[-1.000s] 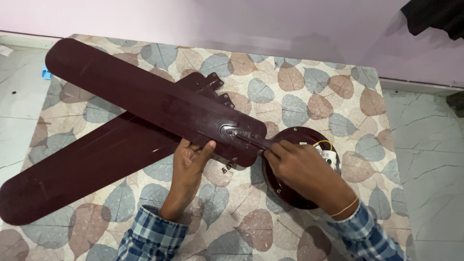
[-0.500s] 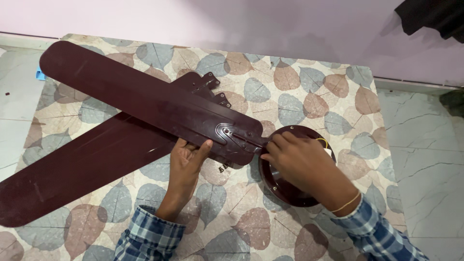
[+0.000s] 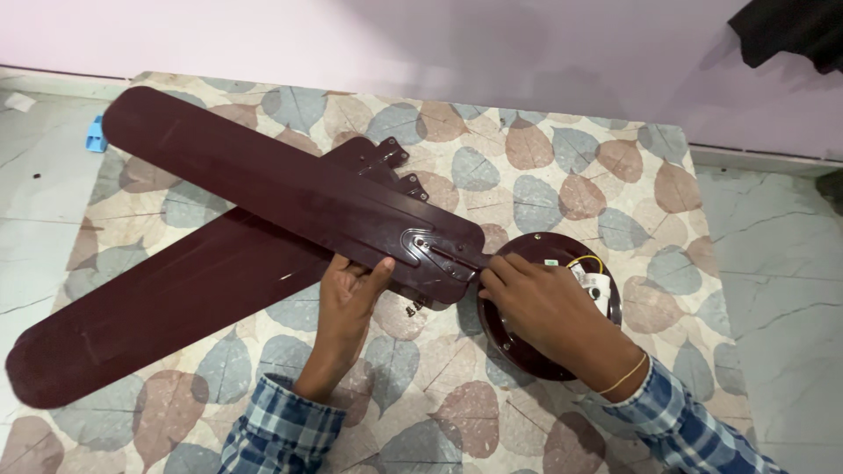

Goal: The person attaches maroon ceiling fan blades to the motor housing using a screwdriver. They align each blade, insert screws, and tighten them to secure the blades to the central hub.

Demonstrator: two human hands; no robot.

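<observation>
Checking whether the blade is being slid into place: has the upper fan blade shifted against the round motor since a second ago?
Cannot tell. The upper fan blade meets the motor at the same spot; only the camera view changed.

Both hands, left (image 3: 347, 298) and right (image 3: 544, 307), rest palm-down.

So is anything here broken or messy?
Nothing looks broken. The fan lies taken apart on the leaf-patterned mat: two dark blades crossed over each other, wires showing on the round motor, and a small screw loose beneath the upper blade.
</observation>
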